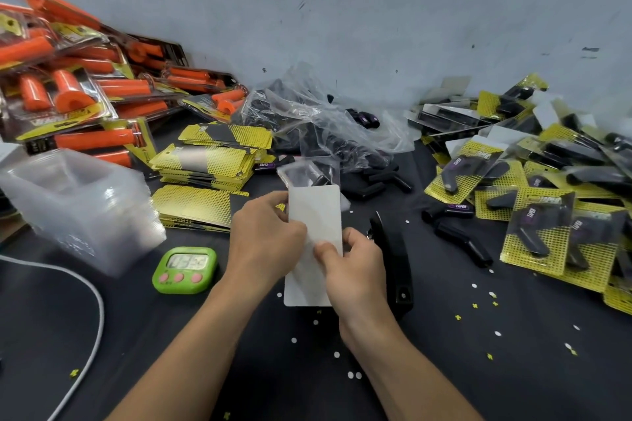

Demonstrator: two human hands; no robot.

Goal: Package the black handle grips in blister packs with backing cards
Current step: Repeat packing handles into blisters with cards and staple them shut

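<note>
Just right of the green timer (184, 270) on the dark table (478, 369), the person holds a backing card (316, 212) upright-ish above the surface, its plain white back towards them. The left hand (265, 243) has its fingers curled onto the card's left edge, pinching it. The right hand (355, 270) pinches the card's lower part, thumb pressed on the white face. A clear blister pack (301, 174) peeks out past the card's far end; something dark shows through it, but I cannot tell whether it sits inside. Beyond the timer lie stacks of yellow printed cards (212, 161), and to its left is a tall nest of empty clear blisters (78, 202). Loose black handle grips (376, 181) lie farther back and right of the timer, by a crumpled plastic bag (325, 113). Far to the timer's right is a heap of finished black-grip packs (547, 215). Packs of orange grips (78, 89) are piled behind it to the left. A black stapler (393, 260) lies just past the right hand, and a white cable (92, 318) curves at the timer's near left.
</note>
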